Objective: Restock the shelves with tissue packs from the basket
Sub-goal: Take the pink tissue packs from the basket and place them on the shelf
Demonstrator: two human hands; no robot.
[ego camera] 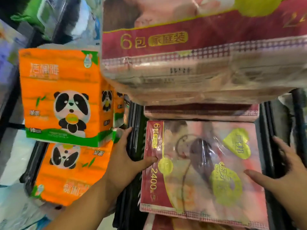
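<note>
A red and pink tissue pack [202,166] with gold hearts lies flat on top of the stack in the black basket [131,193]. My left hand [126,161] is at its left edge, thumb pressed on the top face, fingers down between the pack and the basket wall. My right hand [282,173] holds the right edge the same way, thumb on top. Another pack of the same kind [201,112] lies just beyond it. A further one [191,52] looms close above, its underside toward me.
Two orange panda-print tissue packs stand at the left, the upper one [63,97] resting on the lower one [71,171]. Blurred shelf goods [49,19] fill the upper left. A pale floor [15,160] shows at the far left.
</note>
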